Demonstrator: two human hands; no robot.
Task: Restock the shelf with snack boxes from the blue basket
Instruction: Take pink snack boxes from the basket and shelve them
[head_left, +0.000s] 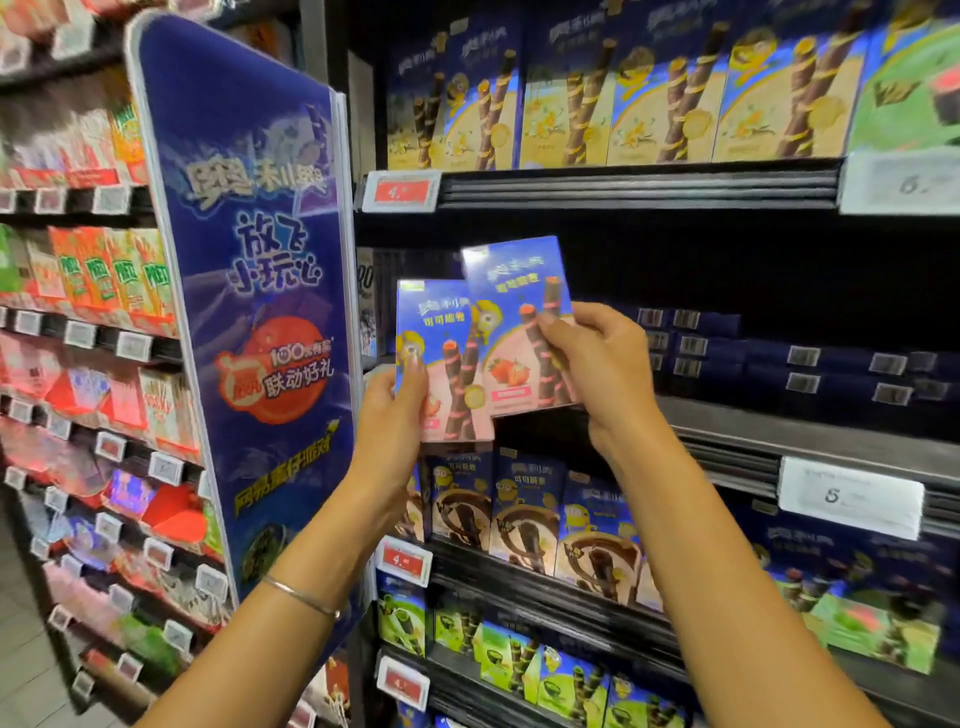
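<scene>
Both hands were up in front of the shelf unit, each gripping one snack box. Left hand (397, 400) pinched the lower left corner of the left snack box (447, 358), thumb on the front face and fingers behind. Right hand (597, 364) gripped the right snack box (511, 312) by its right edge, thumb on the front and fingers curled behind. Both boxes were blue with a pink lower half, upright with a slight tilt, and their inner edges overlapped, the right one sitting higher. They were held in the air at the left end of the middle shelf (789, 428), in front of its dark opening, not resting on it.

Along the back right of that shelf lay stacked flat dark blue boxes (779, 364), barcodes facing out. The top shelf carried a row of upright yellow-and-blue boxes (597, 104), with a red price tag (401, 191) at the left end of its front edge. The shelf below the hands carried upright chocolate-print boxes (524, 514), and a white price tag (852, 496) hung on the middle shelf's front edge to the right. Green boxes (493, 649) stood on the next shelf down. A thin bracelet (301, 595) sat on the left wrist. A tall blue promo panel (249, 291) stood out from the unit's left edge, with blurred red snack packs (104, 270) on the shelving beyond it
</scene>
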